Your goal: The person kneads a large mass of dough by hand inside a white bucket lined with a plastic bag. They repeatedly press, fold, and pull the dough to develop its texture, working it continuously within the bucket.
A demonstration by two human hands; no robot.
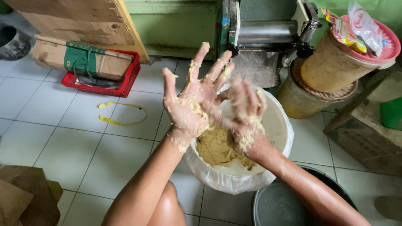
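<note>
Two bare hands rise above a white-lined bucket of pale yellow dough on a tiled floor. The left hand is spread wide, fingers splayed upward, its grip apart and holding nothing; the right hand, blurred, presses against it, fingers loosely apart. Sticky crumbs coat both. The dough looks soft, heavy and clinging, best scooped from beneath in handfuls. A roller machine stands behind, a grey basin beside the bucket.

A brown paper sack with a green label lies in a red crate; crinkled plastic packets top a pink lid.
</note>
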